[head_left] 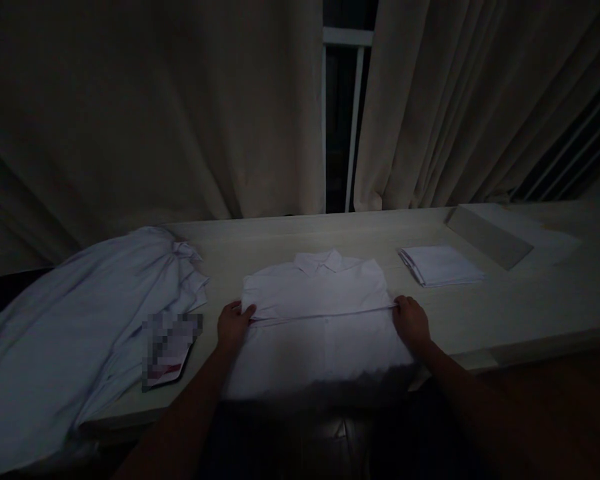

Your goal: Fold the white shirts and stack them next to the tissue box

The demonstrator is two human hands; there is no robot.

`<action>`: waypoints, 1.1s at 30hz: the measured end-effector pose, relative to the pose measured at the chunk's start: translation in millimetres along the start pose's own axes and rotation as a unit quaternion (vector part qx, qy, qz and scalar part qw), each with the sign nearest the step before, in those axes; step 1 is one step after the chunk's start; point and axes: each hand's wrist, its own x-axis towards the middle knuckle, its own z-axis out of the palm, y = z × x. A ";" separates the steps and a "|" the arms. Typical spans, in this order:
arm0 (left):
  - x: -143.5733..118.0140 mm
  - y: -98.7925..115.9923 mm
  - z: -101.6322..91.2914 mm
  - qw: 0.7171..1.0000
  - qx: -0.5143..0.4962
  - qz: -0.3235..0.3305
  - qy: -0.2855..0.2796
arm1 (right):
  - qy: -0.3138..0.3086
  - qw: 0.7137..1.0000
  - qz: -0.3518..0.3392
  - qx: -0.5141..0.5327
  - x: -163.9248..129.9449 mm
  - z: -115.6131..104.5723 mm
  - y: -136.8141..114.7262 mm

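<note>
Gripping the folded edge of a white shirt [320, 313], the person's left hand [234, 325] and right hand [411, 321] sit at opposite ends of one crease, each closed on the cloth with the fingers curled over the fold. The shirt lies face up in the middle of the table [505, 307], collar [329, 261] pointing away from the person, its lower part hanging slightly over the near edge. The fold line runs straight across between the two hands and looks taut.

To do this fold well, it seems best that both hands keep an even pull so the crease stays level and parallel to the collar, and that the two ends travel together; a slack side would likely leave a slanted edge or a wrinkle in the front panel.

Just left of the left hand lies a small dark-edged card or packet [170, 350], its face blurred. Beyond it, a loose heap of pale clothes [80, 320] spreads over the left end of the table. To the right and further back sits a neat folded stack [440, 265], and past that a flat board [487, 237] lying at an angle.

The table is pale wood. Behind it hang heavy beige curtains [155, 113], parted at a dark window [347, 120]. The room is dim.
</note>
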 end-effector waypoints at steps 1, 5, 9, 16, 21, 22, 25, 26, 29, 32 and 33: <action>-3.3 -2.0 0.8 1.000 0.006 -0.001 0.000 | -0.005 1.000 0.011 -0.001 1.6 -0.3 0.2; -17.5 -6.4 -1.2 1.000 0.030 0.000 0.009 | -0.027 0.999 0.033 0.006 7.1 0.2 0.5; -19.9 -6.9 -4.0 0.999 0.043 0.001 0.023 | -0.019 0.998 0.024 0.058 7.0 3.8 4.9; 3.5 -8.9 9.6 0.996 0.075 0.000 0.042 | 0.026 0.985 0.022 0.170 7.3 7.8 12.5; 13.2 -23.1 16.0 0.991 0.107 0.020 0.079 | 0.024 0.986 0.017 0.162 11.4 4.8 6.9; 15.2 -25.1 17.2 0.989 0.121 0.025 0.082 | 0.029 0.988 0.005 0.149 11.6 3.9 5.2; 17.4 -16.7 26.0 0.967 0.201 0.102 0.122 | 0.050 0.994 -0.007 0.093 11.4 0.3 -0.4; 15.8 -7.3 32.0 0.950 0.235 0.147 0.143 | 0.053 0.996 -0.010 0.074 11.2 -1.2 -2.2; 2.8 40.5 65.6 0.903 0.296 0.273 0.148 | 0.046 0.998 -0.036 0.028 11.5 -6.2 -5.5; -15.3 105.1 125.5 0.886 0.291 0.360 -0.002 | 0.030 0.998 -0.051 0.005 13.2 -9.8 -4.0; -19.9 126.6 149.7 0.880 0.288 0.373 -0.064 | 0.024 0.998 -0.054 0.003 13.9 -10.5 -2.7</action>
